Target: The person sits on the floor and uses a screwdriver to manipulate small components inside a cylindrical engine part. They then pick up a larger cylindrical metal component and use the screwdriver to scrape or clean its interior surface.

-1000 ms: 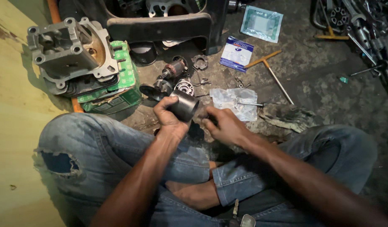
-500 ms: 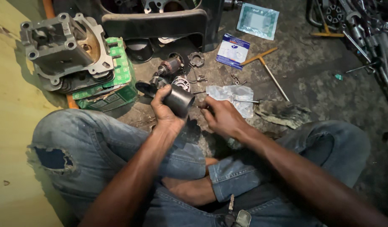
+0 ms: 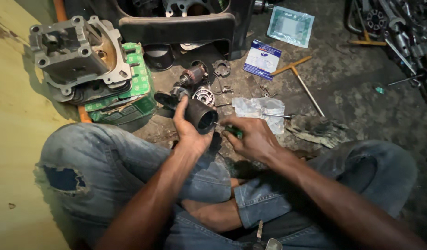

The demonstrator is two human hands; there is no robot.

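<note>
Left hand (image 3: 188,132) grips black cylinder (image 3: 200,115); right hand (image 3: 253,136) just beside.

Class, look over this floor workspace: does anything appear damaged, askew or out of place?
Yes. The jeans have a ragged hole at the left knee. The grey engine block sits tilted on a green box rather than flat. Small metal parts lie scattered on the dirty floor beyond the black cylinder held in the left hand.

Repair workshop, floor-level. Grimy concrete floor (image 3: 361,102), engine cylinder block (image 3: 79,58) on green box (image 3: 137,95), armature (image 3: 191,76), T-handle wrench (image 3: 299,78), parts packets (image 3: 262,59) scattered.
</note>
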